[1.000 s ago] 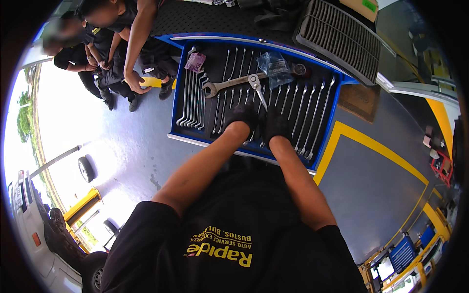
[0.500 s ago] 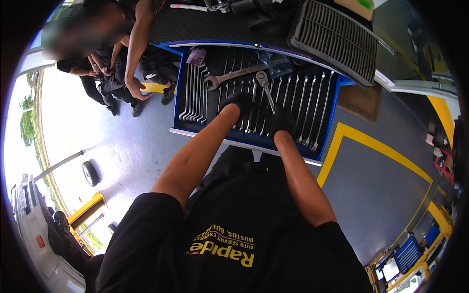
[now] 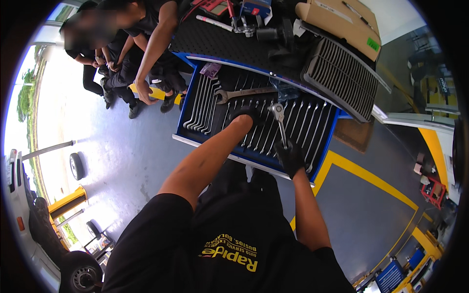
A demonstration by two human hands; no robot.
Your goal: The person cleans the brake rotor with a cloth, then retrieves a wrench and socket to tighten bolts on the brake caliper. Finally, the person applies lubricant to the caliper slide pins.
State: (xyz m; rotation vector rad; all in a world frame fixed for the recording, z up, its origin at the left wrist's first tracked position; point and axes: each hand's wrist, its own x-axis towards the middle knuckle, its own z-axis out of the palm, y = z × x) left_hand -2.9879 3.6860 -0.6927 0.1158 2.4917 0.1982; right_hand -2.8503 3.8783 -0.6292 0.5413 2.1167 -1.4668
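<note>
My right hand, in a black glove, is closed round the handle of a ratchet wrench. The ratchet's round head points away from me, above the wrenches. My left hand, also gloved in black, is over the middle of the open blue drawer. Its fingers blend into the dark drawer lining, so their shape is hidden. Beyond it a large open-end wrench lies across a row of slimmer wrenches. Several bent-ended wrenches fill the drawer's left side.
A pleated air filter and a cardboard box sit on the cabinet's top right. Metal parts and a white marker lie farther left on the mat. People sit at the far left, one arm hanging near the drawer.
My right hand has drawn the ratchet toward me and slightly right, up from the wrenches. The whole view has shifted, showing more of the cabinet top. My left hand stays over the drawer.
</note>
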